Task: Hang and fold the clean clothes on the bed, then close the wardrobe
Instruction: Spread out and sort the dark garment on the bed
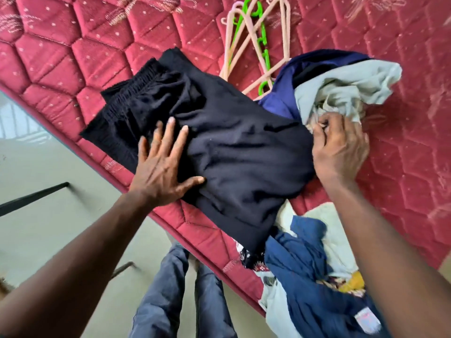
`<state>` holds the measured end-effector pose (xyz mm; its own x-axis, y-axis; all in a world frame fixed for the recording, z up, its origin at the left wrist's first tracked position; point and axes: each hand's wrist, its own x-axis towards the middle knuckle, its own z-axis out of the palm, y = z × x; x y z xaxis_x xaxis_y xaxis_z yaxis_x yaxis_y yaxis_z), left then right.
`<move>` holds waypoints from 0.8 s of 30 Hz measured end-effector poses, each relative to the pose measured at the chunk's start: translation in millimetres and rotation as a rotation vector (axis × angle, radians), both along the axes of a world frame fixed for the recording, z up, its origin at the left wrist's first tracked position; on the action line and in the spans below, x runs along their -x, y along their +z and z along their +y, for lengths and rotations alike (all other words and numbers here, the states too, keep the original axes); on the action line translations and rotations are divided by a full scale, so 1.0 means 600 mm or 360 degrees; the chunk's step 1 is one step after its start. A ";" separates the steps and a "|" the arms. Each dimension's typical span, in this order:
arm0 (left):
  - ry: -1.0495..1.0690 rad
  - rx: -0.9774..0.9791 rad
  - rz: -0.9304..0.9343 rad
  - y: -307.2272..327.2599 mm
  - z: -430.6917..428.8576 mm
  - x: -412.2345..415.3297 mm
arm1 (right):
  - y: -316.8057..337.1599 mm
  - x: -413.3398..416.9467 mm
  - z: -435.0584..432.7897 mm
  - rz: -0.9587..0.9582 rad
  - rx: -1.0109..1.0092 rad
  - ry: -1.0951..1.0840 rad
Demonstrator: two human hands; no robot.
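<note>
The black garment lies folded across the near edge of the red mattress, its elastic waistband at the left end. The left hand rests flat on the garment's near-left part, fingers straight and spread, holding nothing; the right hand is at the garment's right end, fingers curled into a crumpled grey cloth and gripping it. A navy garment lies just beyond the black garment, touching it and partly under the grey cloth; further beyond, a bunch of pink and green hangers lies on the mattress, its lower ends hidden behind the navy garment. Nearer than the black garment, to its right, a heap of clothes, mostly blue with white and patterned pieces, sits at the mattress edge, partly under the black garment; below and left of it are the pale floor and the person's legs.
</note>
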<state>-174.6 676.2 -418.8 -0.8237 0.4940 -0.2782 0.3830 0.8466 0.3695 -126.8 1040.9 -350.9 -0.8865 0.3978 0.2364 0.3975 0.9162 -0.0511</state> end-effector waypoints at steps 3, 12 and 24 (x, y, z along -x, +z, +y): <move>0.0134 0.0081 0.0063 0.019 0.016 -0.021 | 0.022 -0.043 -0.063 0.0241 0.0263 -0.0076; -0.0587 -0.0254 0.0118 0.106 0.167 -0.246 | -0.022 -0.110 -0.099 -0.0057 0.1329 -0.1088; -0.0746 -0.0604 -0.0657 0.138 0.179 -0.234 | 0.030 -0.108 0.000 -0.0070 0.1020 -0.1094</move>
